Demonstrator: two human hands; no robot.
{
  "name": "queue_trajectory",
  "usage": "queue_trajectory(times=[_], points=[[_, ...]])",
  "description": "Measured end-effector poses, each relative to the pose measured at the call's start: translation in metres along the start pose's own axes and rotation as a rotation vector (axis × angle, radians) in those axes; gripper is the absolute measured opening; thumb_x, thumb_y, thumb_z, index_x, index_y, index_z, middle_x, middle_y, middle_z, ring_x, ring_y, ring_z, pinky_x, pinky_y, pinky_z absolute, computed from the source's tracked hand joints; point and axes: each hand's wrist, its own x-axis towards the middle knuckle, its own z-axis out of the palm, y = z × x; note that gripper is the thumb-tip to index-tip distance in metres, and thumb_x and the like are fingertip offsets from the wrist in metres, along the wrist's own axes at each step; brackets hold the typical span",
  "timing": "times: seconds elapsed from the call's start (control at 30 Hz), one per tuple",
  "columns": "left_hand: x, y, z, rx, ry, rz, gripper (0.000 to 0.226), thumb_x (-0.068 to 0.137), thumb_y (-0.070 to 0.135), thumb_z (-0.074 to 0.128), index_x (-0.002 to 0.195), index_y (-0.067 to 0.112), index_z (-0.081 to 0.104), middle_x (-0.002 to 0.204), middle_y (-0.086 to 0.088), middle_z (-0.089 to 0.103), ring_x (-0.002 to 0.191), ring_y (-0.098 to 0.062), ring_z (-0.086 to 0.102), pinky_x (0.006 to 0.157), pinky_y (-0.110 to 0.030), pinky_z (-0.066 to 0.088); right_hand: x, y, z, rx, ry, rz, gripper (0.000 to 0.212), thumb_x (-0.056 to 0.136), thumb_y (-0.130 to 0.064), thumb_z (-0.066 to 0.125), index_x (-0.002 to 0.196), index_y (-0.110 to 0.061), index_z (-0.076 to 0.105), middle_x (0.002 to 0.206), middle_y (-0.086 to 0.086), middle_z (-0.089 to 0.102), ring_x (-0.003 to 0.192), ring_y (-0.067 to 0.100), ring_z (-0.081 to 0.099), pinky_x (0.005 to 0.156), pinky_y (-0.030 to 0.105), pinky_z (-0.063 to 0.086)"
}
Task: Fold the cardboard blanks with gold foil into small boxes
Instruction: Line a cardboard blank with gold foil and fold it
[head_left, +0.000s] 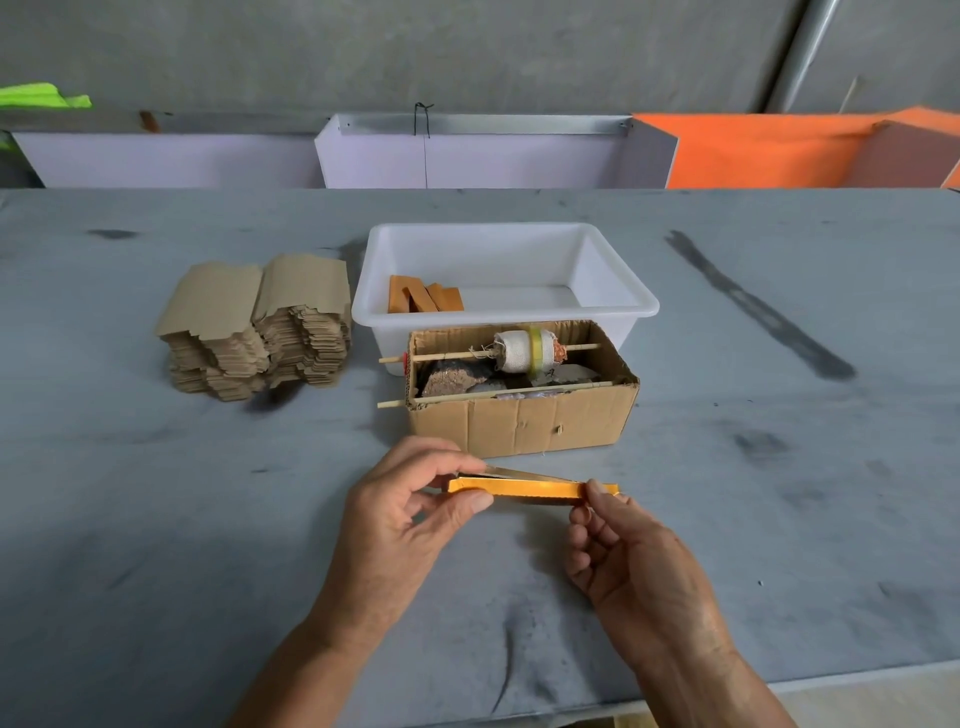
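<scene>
Mid-fold: the gold-foil blank (530, 491) is held just above the table (156, 519), in front of the cardboard box (519, 421). Left hand (415, 514) pinches one end, right hand (618, 551) pinches the other, both in a closed grip. Next probably needs the flattened sides opened up. Unfolded blanks (254, 332) wait far left; folded pieces (423, 296) lie in the white tub (613, 291).

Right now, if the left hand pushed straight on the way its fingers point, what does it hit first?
Probably the cardboard box. The left hand, pinching the gold blank, points up and away toward the box's front wall. Depth is uncertain; some bare table seems to lie between.
</scene>
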Motion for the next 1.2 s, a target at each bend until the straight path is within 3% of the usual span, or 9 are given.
queue_trajectory(times=[0.3, 0.6, 0.77, 0.87, 0.97, 1.2], points=[[-0.004, 0.0, 0.0, -0.026, 0.046, -0.061, 0.011, 0.069, 0.018, 0.074, 0.079, 0.02, 0.071, 0.084, 0.003, 0.068, 0.072, -0.022, 0.063, 0.066, -0.036, 0.053, 0.0, 0.001, -0.001, -0.022, -0.02, -0.012, 0.007, 0.073, -0.016, 0.063, 0.073, -0.01, 0.059, 0.059, 0.005, 0.055, 0.046, 0.01, 0.051, 0.039, 0.018, 0.041], [-0.009, 0.0, 0.005, -0.085, 0.057, -0.156, 0.01, 0.074, 0.024, 0.072, 0.081, 0.026, 0.066, 0.078, -0.001, 0.066, 0.071, -0.008, 0.06, 0.065, -0.016, 0.048, -0.002, 0.004, -0.001, -0.031, -0.019, -0.058, 0.009, 0.071, -0.018, 0.065, 0.067, -0.013, 0.059, 0.06, 0.004, 0.054, 0.047, 0.01, 0.05, 0.039, 0.019, 0.039], [-0.011, 0.003, 0.009, -0.094, 0.061, -0.247, 0.015, 0.074, 0.021, 0.066, 0.088, 0.026, 0.07, 0.083, 0.004, 0.067, 0.074, -0.006, 0.06, 0.067, -0.021, 0.05, -0.005, 0.006, -0.001, -0.02, -0.01, -0.094, 0.011, 0.073, -0.018, 0.064, 0.068, -0.013, 0.055, 0.06, 0.004, 0.053, 0.047, 0.01, 0.049, 0.038, 0.019, 0.038], [-0.01, 0.006, 0.012, -0.151, 0.079, -0.316, 0.01, 0.076, 0.011, 0.072, 0.08, 0.02, 0.072, 0.078, 0.005, 0.066, 0.067, -0.007, 0.057, 0.063, -0.025, 0.05, -0.007, 0.007, 0.002, -0.024, 0.021, -0.132, 0.014, 0.071, -0.018, 0.065, 0.066, -0.016, 0.052, 0.059, 0.001, 0.054, 0.048, 0.01, 0.05, 0.038, 0.018, 0.038], [-0.01, 0.007, 0.014, -0.226, 0.108, -0.424, 0.022, 0.078, -0.003, 0.068, 0.072, 0.017, 0.073, 0.07, 0.002, 0.066, 0.063, -0.007, 0.055, 0.062, -0.019, 0.047, -0.008, 0.009, 0.002, -0.06, 0.07, -0.178, 0.02, 0.078, -0.016, 0.066, 0.063, -0.02, 0.052, 0.059, -0.003, 0.056, 0.053, 0.009, 0.056, 0.041, 0.017, 0.04], [-0.009, 0.014, 0.018, -0.291, 0.157, -0.477, 0.034, 0.074, -0.016, 0.065, 0.056, 0.013, 0.07, 0.078, -0.003, 0.073, 0.066, -0.003, 0.063, 0.062, -0.01, 0.048, -0.007, 0.012, 0.001, -0.069, 0.109, -0.247, 0.016, 0.087, -0.009, 0.061, 0.073, -0.013, 0.055, 0.075, 0.01, 0.063, 0.076, 0.023, 0.065, 0.056, 0.022, 0.053]])
